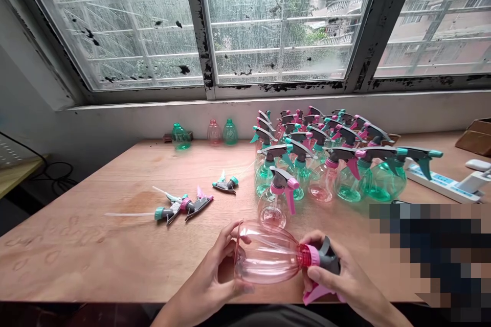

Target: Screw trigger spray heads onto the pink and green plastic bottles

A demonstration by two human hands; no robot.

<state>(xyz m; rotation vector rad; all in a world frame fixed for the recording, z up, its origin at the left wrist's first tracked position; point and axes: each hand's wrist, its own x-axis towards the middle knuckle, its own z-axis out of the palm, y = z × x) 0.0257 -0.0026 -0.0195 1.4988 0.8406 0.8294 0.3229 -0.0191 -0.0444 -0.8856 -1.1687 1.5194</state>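
At six o'clock the left hand (pixel 215 271) grips a pink bottle (pixel 266 255) lying sideways over the table (pixel 76 245); the right hand (pixel 339 278) clasps its sprayer (pixel 326 258). At ten lie loose sprayers (pixel 184 204); at one, finished bottles (pixel 326 158).

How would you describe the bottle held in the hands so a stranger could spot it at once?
Start at the wooden table under the window. At its near edge, the left hand and right hand hold a pink bottle. Unlike the upright bottles behind, it lies sideways.
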